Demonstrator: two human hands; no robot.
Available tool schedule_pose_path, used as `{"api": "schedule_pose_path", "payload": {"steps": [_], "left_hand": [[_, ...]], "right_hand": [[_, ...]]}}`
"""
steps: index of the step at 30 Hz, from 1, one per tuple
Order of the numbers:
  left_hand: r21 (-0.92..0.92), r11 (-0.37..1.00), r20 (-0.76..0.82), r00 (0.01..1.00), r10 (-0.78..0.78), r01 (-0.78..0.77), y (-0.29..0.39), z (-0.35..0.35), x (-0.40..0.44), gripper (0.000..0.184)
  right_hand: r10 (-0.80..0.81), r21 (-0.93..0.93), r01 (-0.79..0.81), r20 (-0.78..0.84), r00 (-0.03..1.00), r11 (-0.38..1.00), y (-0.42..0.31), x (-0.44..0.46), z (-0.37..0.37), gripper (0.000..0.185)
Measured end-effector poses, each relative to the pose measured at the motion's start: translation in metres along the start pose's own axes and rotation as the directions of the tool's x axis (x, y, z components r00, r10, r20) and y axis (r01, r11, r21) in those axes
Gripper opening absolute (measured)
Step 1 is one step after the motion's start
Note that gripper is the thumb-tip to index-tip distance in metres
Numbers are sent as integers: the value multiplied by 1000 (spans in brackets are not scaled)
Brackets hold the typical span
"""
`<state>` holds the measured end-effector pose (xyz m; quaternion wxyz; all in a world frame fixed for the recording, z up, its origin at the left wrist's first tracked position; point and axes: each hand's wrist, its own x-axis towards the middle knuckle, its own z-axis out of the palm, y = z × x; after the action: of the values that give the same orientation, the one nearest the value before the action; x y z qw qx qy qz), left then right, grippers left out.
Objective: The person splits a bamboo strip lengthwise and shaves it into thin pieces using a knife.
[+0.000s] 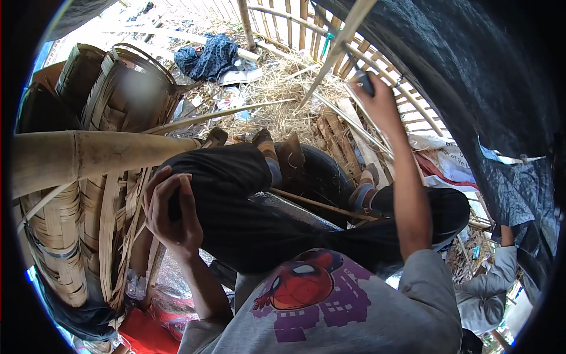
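Note:
My right hand (379, 106) is raised at the upper right, its fingers wrapped round the black handle (365, 83) of a knife. The knife's dark blade (351, 52) points up and away, partly behind a pale bamboo strip (337, 50). At the left, my left hand (172, 212) is beside my knee in black trousers (230, 177). Its fingers are curved and apart, with a dark patch between them and no clear object. A thick bamboo pole (100, 154) lies just beyond that hand.
Woven bamboo baskets (127, 88) stand at the left. A black tyre (318, 171) lies between my feet, with straw (277, 88) and bamboo pieces beyond. Dark sheeting (448, 71) hangs at the right, near another person's grey sleeve (492, 289). A slatted bamboo fence (295, 23) runs behind.

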<state>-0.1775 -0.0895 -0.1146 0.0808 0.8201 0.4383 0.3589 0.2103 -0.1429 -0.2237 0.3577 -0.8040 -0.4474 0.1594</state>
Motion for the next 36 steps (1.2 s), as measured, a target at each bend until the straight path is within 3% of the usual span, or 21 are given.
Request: {"api": "schedule_pose_path", "payload": {"steps": [2, 3, 6, 8, 10, 12, 13, 14, 17, 22, 25, 28, 30, 31, 34, 36], "left_hand": [[-37, 999, 2, 1000, -15, 15, 3, -2, -2, 7], [-55, 998, 3, 1000, -27, 27, 1, -2, -3, 7], [-73, 997, -3, 1000, -4, 4, 2, -1, -5, 8], [-81, 997, -12, 1000, -4, 3, -1, 1, -7, 8], [-81, 997, -25, 1000, -9, 7, -3, 2, -8, 9], [-83, 996, -58, 998, -34, 30, -4, 2, -10, 10], [-77, 996, -65, 997, -39, 34, -5, 3, -10, 10], [-100, 994, -71, 997, -40, 33, -6, 3, -11, 10], [-114, 993, -80, 997, -1, -8, -6, 3, -11, 11], [-84, 996, -103, 995, -5, -3, 1, -2, -16, 11], [-108, 994, -111, 994, -11, -1, 0, -3, -18, 11], [-122, 991, -127, 991, 45, -60, -2, -4, -19, 11], [-143, 988, -135, 990, 35, -55, -1, -5, -19, 12], [-135, 989, -138, 990, 40, -58, -1, -6, -19, 12], [-127, 990, -141, 989, 37, -55, -4, -6, -22, 12], [-126, 991, -143, 989, 33, -51, -5, -7, -23, 12]], "right_hand": [[227, 39, -231, 96, 969, 972, -44, -14, -61, 33], [162, 117, -168, 56, 985, 979, -56, -25, -80, 32], [307, 88, -313, 74, 949, 946, -68, -38, -97, 31], [180, 62, -186, 84, 980, 981, 3, -27, -57, 31], [167, -7, -167, 89, 982, 986, 55, -33, 1, 32], [230, -3, -230, 40, 972, 973, 33, -53, 14, 32], [114, 65, -111, -40, 993, 992, 40, -58, 22, 35], [111, 66, -109, -31, 993, 992, 34, -61, 18, 35], [136, -43, -135, 13, 991, 990, 4, -72, -14, 34], [22, 130, -8, -106, 994, 991, -60, -101, -107, 30], [60, 276, -39, -67, 996, 960, -114, -124, -176, 33], [65, 151, -31, -221, 973, 988, -159, -145, -231, 43], [-95, 88, 122, -263, 960, 989, -163, -155, -273, 45], [-98, 86, 124, -257, 961, 989, -189, -162, -278, 45], [121, 222, -34, -387, 914, 974, -239, -181, -279, 29], [-39, 144, 79, -261, 965, 986, -216, -182, -304, 27]]}}
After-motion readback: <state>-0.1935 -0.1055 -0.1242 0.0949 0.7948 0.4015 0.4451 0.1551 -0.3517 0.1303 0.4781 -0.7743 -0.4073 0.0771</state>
